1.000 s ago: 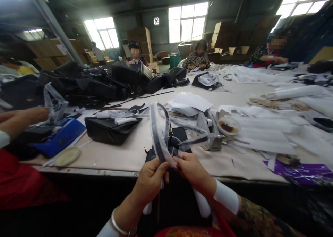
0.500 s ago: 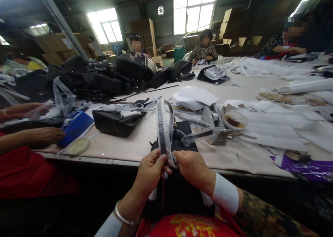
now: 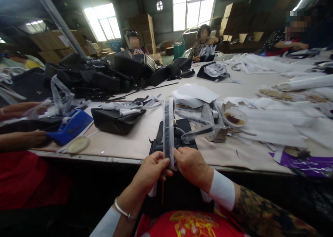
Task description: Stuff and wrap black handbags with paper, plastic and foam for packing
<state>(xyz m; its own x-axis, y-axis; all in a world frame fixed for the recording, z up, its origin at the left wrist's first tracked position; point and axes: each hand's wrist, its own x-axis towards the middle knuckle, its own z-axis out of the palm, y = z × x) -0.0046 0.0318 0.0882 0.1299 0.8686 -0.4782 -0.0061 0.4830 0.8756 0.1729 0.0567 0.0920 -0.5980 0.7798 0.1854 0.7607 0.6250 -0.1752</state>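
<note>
One tight pinch of the left hand [image 3: 152, 169] has hold of the strap [image 3: 168, 133] at its lower end, thumb laid across the front. Just beside it, the right hand [image 3: 192, 166] curls its fingers in against the strap's edge; the tips are hidden, so I cannot tell what they grip. A second ago the strap stood as an open, leaning loop; now it rises from the fingers as one straight, upright band. I take that to mean its sides have been lined up, with the lower end still being worked. Both forearms come in low from either side, angled inward, the right knuckles uppermost. Just beyond the fingers lies the bag [image 3: 156, 145], over the edge of the table [image 3: 125, 145]. Off to their right, a second strap [image 3: 199, 134] loops toward a grey dispenser [image 3: 220, 133]. Well left of them, a co-worker's hand [image 3: 33, 138] is at a blue dispenser [image 3: 71, 126].
</note>
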